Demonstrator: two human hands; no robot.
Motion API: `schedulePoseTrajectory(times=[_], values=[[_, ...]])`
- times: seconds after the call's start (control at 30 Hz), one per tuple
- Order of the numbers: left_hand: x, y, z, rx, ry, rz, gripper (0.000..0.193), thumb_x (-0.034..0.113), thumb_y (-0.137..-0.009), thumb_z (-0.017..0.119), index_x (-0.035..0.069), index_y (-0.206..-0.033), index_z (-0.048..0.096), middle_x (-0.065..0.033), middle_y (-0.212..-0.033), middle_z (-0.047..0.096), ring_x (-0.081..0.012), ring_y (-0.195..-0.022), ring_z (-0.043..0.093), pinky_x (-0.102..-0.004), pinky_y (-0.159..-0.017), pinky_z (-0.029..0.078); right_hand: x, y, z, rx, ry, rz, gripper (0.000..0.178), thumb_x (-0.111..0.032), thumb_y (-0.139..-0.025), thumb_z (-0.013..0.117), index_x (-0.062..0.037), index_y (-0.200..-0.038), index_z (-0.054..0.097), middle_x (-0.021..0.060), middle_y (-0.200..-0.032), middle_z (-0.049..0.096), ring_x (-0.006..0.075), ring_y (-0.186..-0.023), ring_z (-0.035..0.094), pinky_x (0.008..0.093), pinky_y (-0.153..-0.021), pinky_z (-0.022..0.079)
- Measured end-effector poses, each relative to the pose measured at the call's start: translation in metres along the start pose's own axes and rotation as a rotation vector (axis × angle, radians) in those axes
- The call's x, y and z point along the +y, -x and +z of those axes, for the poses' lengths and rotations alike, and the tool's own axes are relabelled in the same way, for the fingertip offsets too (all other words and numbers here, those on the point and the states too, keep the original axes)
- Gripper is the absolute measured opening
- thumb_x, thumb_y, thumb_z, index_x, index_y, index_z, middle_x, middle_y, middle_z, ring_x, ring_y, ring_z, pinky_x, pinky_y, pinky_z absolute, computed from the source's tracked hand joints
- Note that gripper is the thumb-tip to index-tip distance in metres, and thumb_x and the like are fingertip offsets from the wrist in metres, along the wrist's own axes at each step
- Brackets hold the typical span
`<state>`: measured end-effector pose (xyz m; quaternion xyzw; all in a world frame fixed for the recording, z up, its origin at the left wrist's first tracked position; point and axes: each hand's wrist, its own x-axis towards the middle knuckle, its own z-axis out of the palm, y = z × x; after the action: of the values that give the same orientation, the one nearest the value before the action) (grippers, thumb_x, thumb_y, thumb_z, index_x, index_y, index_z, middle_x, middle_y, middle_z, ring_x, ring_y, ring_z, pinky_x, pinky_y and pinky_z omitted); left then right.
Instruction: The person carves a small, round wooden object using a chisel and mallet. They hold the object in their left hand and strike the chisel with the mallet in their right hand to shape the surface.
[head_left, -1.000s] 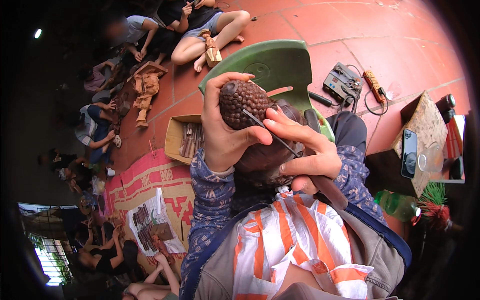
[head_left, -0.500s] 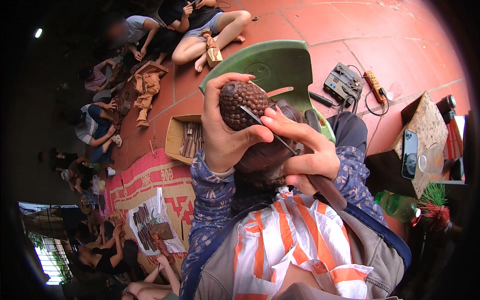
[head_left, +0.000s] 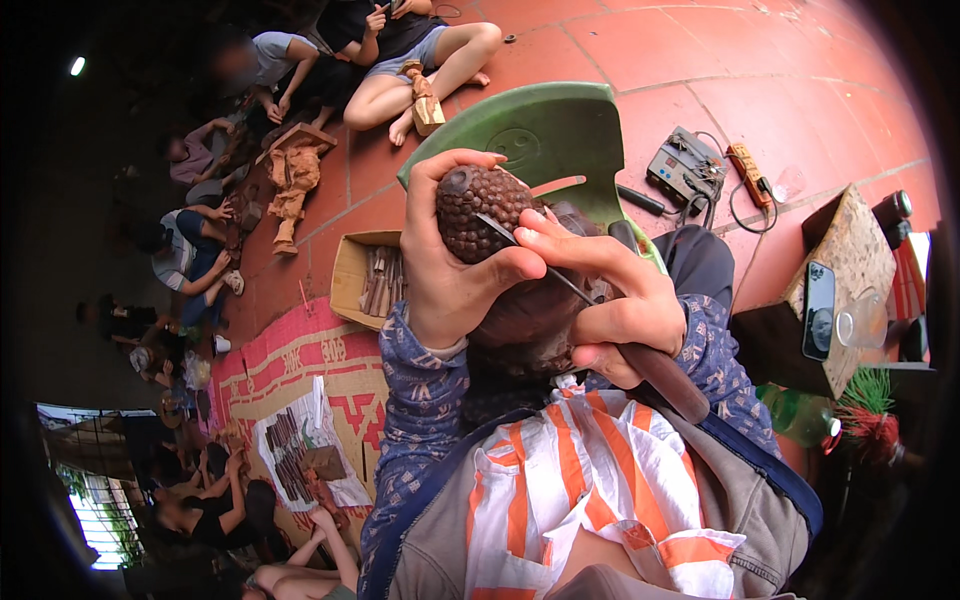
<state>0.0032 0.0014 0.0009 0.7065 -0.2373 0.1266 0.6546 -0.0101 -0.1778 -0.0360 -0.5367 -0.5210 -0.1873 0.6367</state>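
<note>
A dark brown wood carving [head_left: 485, 215], its knob covered in rows of small round bumps, lies in front of me over a green plastic chair [head_left: 560, 120]. My left hand [head_left: 455, 265] is wrapped round the knob, with the thumb laid toward the blade. In my right hand [head_left: 620, 300] is a carving chisel [head_left: 665, 385]; its thin metal blade slants up left and its tip rests against the bumps. The brown wooden handle passes under my right palm. Both hands hide part of the carving's smooth lower body.
A box of carving tools [head_left: 365, 275] stands left, beside a patterned mat [head_left: 310, 350]. Right are a grey control box [head_left: 687, 165], a power strip [head_left: 750, 172], a wooden block [head_left: 865, 270] bearing a phone [head_left: 819, 310], and a green bottle [head_left: 800, 415]. Several people sit at left around a carved figure [head_left: 293, 185].
My right hand and the chisel's handle have shifted slightly right. The blade tip has slid a little left across the bumps. My left hand keeps its hold, nearly unmoved.
</note>
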Motion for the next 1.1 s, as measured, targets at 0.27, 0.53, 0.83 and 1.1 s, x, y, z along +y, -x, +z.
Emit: schedulePoseTrajectory(times=[0.27, 0.53, 0.83, 1.1], values=[[0.006, 0.0, 0.003, 0.018, -0.081, 0.007, 0.08, 0.045, -0.064, 0.084, 0.004, -0.119, 0.044, -0.0047, -0.098, 0.06, -0.0116, -0.088, 0.061, -0.0254, -0.08, 0.05, -0.006, -0.015, -0.016, -0.113, 0.211, -0.097, 0.023, -0.017, -0.076, 0.075, -0.0017, -0.076, 0.058, 0.0345, -0.123, 0.051, 0.0499, -0.112, 0.056, 0.0499, -0.09, 0.051], [0.005, 0.001, 0.004, 0.043, -0.122, 0.002, 0.084, 0.055, -0.063, 0.08, 0.004, -0.12, 0.044, -0.0052, -0.101, 0.058, -0.0126, -0.089, 0.06, -0.0265, -0.08, 0.049, -0.004, -0.015, -0.007, -0.08, 0.437, -0.194, 0.029, -0.021, -0.069, 0.077, -0.0036, -0.074, 0.054, 0.0363, -0.121, 0.052, 0.0472, -0.106, 0.06, 0.0477, -0.084, 0.055], [-0.005, 0.0, -0.001, 0.059, -0.099, 0.004, 0.091, 0.063, -0.058, 0.077, 0.002, -0.118, 0.047, -0.0066, -0.106, 0.056, -0.014, -0.09, 0.059, -0.0283, -0.082, 0.049, -0.018, -0.015, -0.004, -0.146, 0.551, -0.154, 0.026, -0.019, -0.076, 0.075, -0.0033, -0.079, 0.054, 0.0391, -0.12, 0.05, 0.0483, -0.111, 0.057, 0.0446, -0.084, 0.056], [-0.006, 0.0, -0.002, 0.049, -0.094, -0.013, 0.097, 0.064, -0.048, 0.08, 0.003, -0.116, 0.048, -0.0054, -0.107, 0.057, -0.0144, -0.09, 0.059, -0.0285, -0.083, 0.048, -0.022, 0.003, -0.003, 0.092, 0.331, -0.01, 0.028, -0.026, -0.087, 0.067, -0.0071, -0.104, 0.054, 0.0305, -0.127, 0.048, 0.0474, -0.113, 0.056, 0.0505, -0.094, 0.048]])
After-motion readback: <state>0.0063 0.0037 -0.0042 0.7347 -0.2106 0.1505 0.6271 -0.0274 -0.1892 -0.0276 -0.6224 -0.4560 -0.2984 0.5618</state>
